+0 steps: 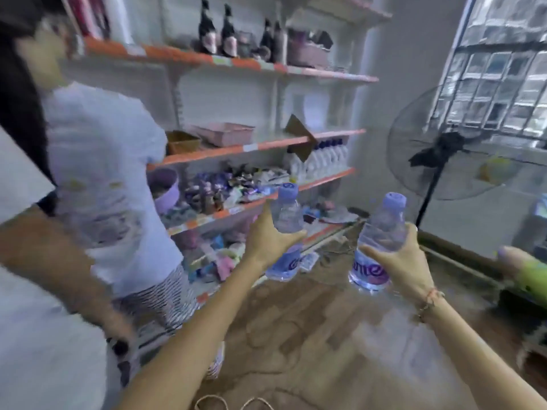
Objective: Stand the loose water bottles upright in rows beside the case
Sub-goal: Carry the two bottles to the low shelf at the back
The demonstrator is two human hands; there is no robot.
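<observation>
One water bottle [285,229] gripped in the left hand [268,241], another bottle [377,241] in the right hand [396,258], both upright, mid-air. Case isn't visible; I'd set them down bases flat, sides touching.

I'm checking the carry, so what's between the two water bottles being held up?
Nothing held: between the left bottle and right bottle the head view shows only wooden floor behind.
</observation>
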